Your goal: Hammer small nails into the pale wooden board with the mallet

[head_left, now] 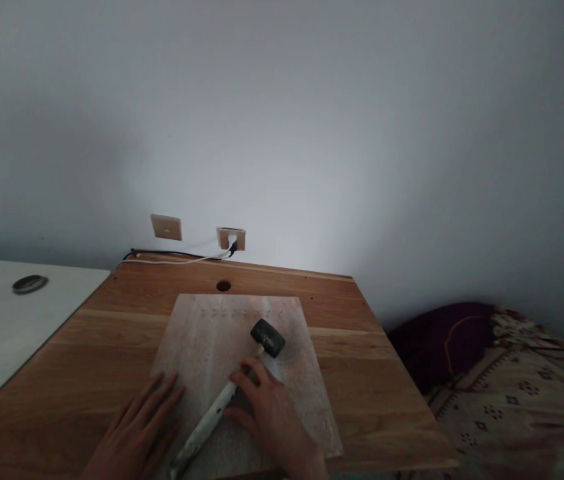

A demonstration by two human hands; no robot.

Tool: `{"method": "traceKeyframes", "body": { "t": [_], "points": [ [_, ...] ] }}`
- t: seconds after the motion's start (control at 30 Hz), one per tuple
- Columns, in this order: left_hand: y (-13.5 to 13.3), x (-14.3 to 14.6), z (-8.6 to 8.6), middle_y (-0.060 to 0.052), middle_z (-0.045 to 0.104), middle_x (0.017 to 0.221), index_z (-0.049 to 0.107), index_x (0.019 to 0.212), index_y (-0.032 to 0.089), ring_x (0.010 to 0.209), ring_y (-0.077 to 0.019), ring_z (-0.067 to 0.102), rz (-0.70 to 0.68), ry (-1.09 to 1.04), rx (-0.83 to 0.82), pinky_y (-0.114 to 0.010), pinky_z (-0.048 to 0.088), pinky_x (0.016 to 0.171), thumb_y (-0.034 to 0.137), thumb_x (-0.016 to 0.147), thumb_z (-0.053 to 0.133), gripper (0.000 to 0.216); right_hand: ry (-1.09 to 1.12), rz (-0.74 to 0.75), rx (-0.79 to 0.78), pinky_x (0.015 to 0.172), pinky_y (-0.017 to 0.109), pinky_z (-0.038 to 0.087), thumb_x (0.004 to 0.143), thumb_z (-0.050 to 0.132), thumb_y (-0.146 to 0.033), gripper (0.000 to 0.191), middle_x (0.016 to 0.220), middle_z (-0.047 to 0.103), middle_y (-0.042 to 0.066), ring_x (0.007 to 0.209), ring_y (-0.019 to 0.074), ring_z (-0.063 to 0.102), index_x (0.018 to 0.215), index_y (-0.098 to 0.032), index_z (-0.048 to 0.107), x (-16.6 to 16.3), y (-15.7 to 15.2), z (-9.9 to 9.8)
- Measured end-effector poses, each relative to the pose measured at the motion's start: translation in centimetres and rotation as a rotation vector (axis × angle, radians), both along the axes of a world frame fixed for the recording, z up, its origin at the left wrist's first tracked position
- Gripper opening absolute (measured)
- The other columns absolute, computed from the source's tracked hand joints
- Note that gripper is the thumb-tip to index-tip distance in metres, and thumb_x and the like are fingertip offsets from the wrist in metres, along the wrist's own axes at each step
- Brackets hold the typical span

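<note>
A rubber mallet [268, 338] with a black head and a worn white handle lies slantwise over a pale wooden board [192, 340]. My right hand [272, 410] is on the handle just below the head, its index finger over it and its thumb alongside; the other fingers are partly hidden. My left hand [142, 427] rests flat with fingers stretched out on the board's left edge and holds nothing. A row of small marks or nails, too small to tell, runs along the board's far end.
The board lies on a brown wooden table [112, 350] against a wall. At the back are a cable hole [223, 285], a white cable [177, 262] and a wall socket [232, 239]. A white surface [7, 333] adjoins on the left; patterned bedding [507, 407] lies right.
</note>
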State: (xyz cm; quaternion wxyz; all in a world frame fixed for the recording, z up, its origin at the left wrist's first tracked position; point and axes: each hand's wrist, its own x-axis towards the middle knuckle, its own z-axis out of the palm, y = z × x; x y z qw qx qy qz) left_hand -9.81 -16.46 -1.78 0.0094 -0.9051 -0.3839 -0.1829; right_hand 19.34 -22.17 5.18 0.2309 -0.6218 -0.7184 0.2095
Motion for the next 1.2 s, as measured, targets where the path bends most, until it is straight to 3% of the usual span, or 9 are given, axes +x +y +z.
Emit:
{"method": "traceKeyframes", "body": {
  "t": [0.3,0.5,0.6,0.7,0.8,0.9,1.03,1.1,1.2],
  "points": [
    [0.3,-0.2,-0.4,0.002,0.053,0.153,0.045,0.152,0.038,0.137,-0.0243,0.054,-0.034,-0.017,-0.01,-0.037,0.058,0.1,0.037,0.099,0.045,0.053,-0.069,-0.121,0.06,0.106,0.046,0.052,0.085,0.08,-0.031,0.043,0.13,0.062,0.006,0.125,0.0305,0.059,0.126,-0.033,0.067,4.4,-2.5,-0.4],
    [0.3,-0.5,-0.9,0.001,0.061,0.145,0.059,0.141,0.036,0.13,-0.0262,0.06,-0.051,-0.033,-0.01,-0.038,0.059,0.098,0.046,0.097,0.049,0.047,-0.007,-0.148,0.023,0.105,0.041,0.052,0.092,0.071,-0.036,0.035,0.134,0.061,0.008,0.122,0.0272,0.063,0.126,-0.03,0.066,7.9,-5.0,-0.5],
    [1.5,0.5,0.1,-0.002,0.072,0.128,0.071,0.125,0.033,0.119,-0.0278,0.067,0.008,-0.043,-0.056,-0.043,0.057,0.098,0.047,0.096,0.05,0.038,-0.014,-0.219,0.064,0.09,0.034,0.057,0.102,0.053,-0.037,0.026,0.122,0.065,0.01,0.102,0.0229,0.07,0.12,-0.024,0.067,9.1,-2.6,0.7],
    [4.4,3.3,2.1,-0.007,0.075,0.118,0.071,0.119,0.027,0.111,-0.0282,0.068,0.081,-0.072,-0.123,-0.047,0.055,0.098,0.039,0.098,0.045,0.035,-0.145,-0.356,0.073,0.081,0.033,0.055,0.104,0.047,-0.035,0.027,0.106,0.069,0.011,0.089,0.0228,0.07,0.109,-0.019,0.068,10.2,2.3,2.1],
    [8.5,7.1,4.0,-0.013,0.066,0.132,0.065,0.126,0.02,0.121,-0.0289,0.062,0.128,-0.151,-0.144,-0.045,0.051,0.102,0.03,0.096,0.044,0.038,-0.307,-0.383,-0.039,0.088,0.035,0.052,0.101,0.053,-0.028,0.021,0.11,0.069,0.014,0.1,0.0257,0.069,0.111,-0.017,0.067,10.5,7.7,2.7],
    [12.3,10.1,4.8,-0.016,0.063,0.133,0.063,0.127,0.016,0.125,-0.03,0.058,0.143,-0.168,-0.201,-0.046,0.047,0.107,0.022,0.092,0.047,0.039,-0.268,-0.38,-0.134,0.092,0.039,0.049,0.093,0.062,-0.019,0.01,0.111,0.07,0.017,0.111,0.0303,0.066,0.099,-0.016,0.069,10.2,11.4,2.2],
    [15.2,11.4,4.3,-0.014,0.07,0.114,0.069,0.117,0.016,0.113,-0.0271,0.062,0.094,-0.177,-0.343,-0.042,0.048,0.103,0.014,0.088,0.048,0.036,-0.122,-0.381,-0.096,0.089,0.038,0.049,0.086,0.061,-0.011,0.012,0.095,0.073,0.015,0.101,0.0289,0.068,0.077,-0.017,0.065,10.7,12.5,1.1],
    [16.0,11.0,3.9,-0.013,0.071,0.108,0.072,0.111,0.017,0.106,-0.0254,0.064,0.077,-0.225,-0.389,-0.04,0.049,0.099,0.011,0.087,0.046,0.036,-0.007,-0.403,-0.035,0.084,0.036,0.051,0.09,0.056,-0.018,0.012,0.093,0.072,0.014,0.094,0.026,0.069,0.083,-0.018,0.065,11.5,12.2,0.9],
    [17.0,10.5,4.0,-0.011,0.074,0.099,0.074,0.102,0.018,0.094,-0.0241,0.068,0.071,-0.32,-0.472,-0.038,0.051,0.093,0.012,0.083,0.05,0.031,0.178,-0.453,0.049,0.07,0.033,0.054,0.1,0.036,-0.03,0.031,0.091,0.071,0.012,0.081,0.0216,0.069,0.099,-0.017,0.064,12.8,11.6,0.9]
  ]
}}
